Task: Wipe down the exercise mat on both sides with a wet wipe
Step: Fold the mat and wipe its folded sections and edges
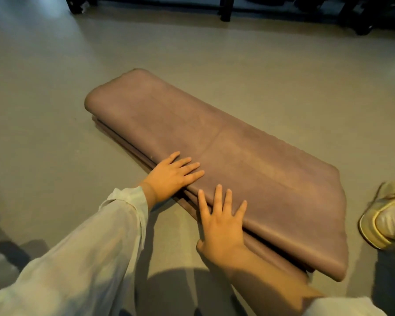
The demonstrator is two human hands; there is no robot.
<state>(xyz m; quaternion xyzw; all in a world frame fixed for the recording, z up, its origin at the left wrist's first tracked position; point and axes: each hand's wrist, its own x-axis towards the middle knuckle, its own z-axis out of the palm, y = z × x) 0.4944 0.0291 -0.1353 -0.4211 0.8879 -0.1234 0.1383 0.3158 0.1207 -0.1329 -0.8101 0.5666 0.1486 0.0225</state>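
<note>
A mauve exercise mat (249, 160) lies folded in several layers on the grey floor, running from upper left to lower right. My left hand (172, 174) rests flat on its near edge with fingers straight and spread. Just to the right of it, my right hand (221, 222) presses flat on the same edge, fingers splayed. No wet wipe is in view.
A foot in a pale yellow shoe (385, 215) stands on the floor just right of the mat's lower end. Dark furniture legs (225, 8) line the far edge of the floor. Grey floor (55, 110) spreads to the left and behind the mat.
</note>
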